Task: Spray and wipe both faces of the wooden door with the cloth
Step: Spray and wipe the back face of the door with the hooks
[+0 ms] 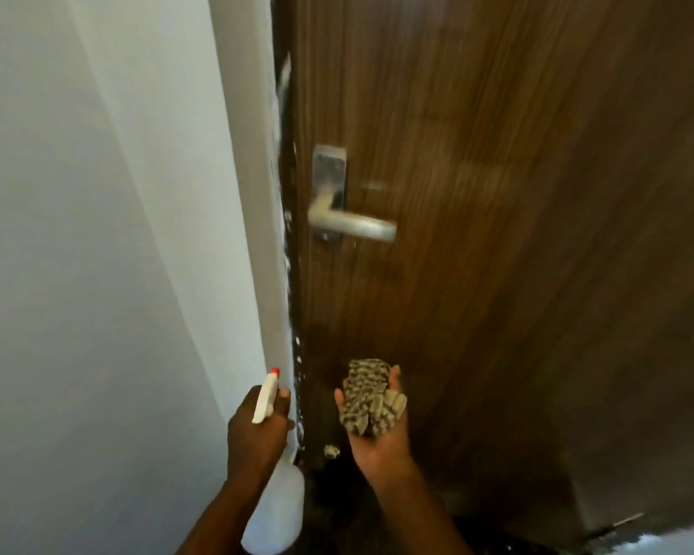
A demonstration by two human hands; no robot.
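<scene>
**No legible writing**

No word, number, brand or sign can be read anywhere in the view. The spray bottle (275, 510) shows only plain white plastic with a red tip at the nozzle. The cloth (367, 398) carries a woven stripe pattern, not lettering. The wooden door (497, 194) shows bare grain. The metal handle plate (329, 170) is too blurred to tell whether it bears any mark.
</scene>
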